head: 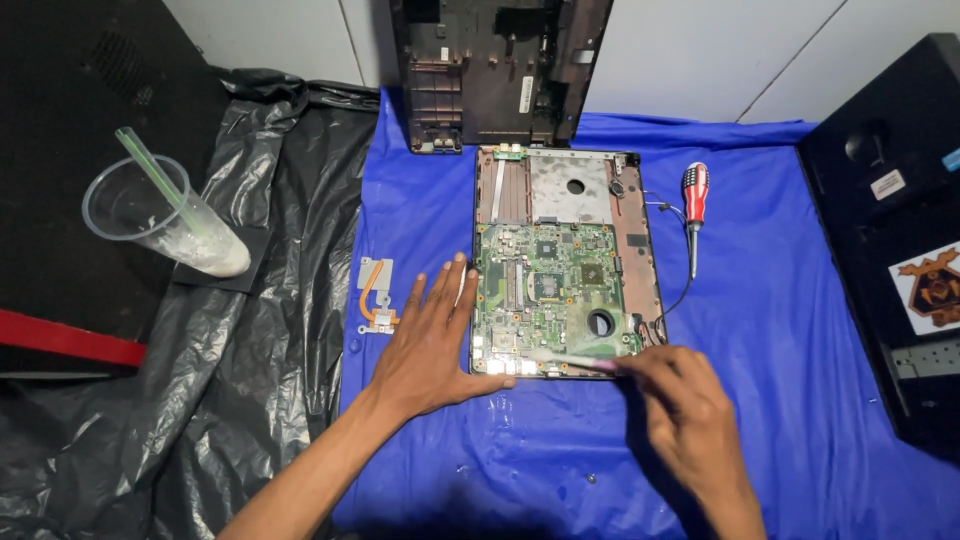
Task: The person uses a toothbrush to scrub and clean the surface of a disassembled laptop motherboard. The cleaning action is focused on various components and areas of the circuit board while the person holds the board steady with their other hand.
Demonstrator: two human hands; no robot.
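1. The opened laptop base (pixel 565 265) lies in the middle of the blue sheet (pixel 780 330), its green circuit board (pixel 550 295) exposed.
2. The left hand (pixel 430 345) lies flat with fingers spread, pressed against the base's left edge, gripping nothing.
3. The right hand (pixel 685 405) is closed around a thin light-coloured tool (pixel 570 358), whose tip rests on the board's near edge.
4. A red-handled screwdriver (pixel 694 215) lies just right of the base.
5. A copper heat pipe (pixel 375 295) lies left; a plastic cup (pixel 160 215) stands far left.

Opened laptop base (pixel 565 262), green board exposed, lies flat on blue sheet (pixel 780 330).
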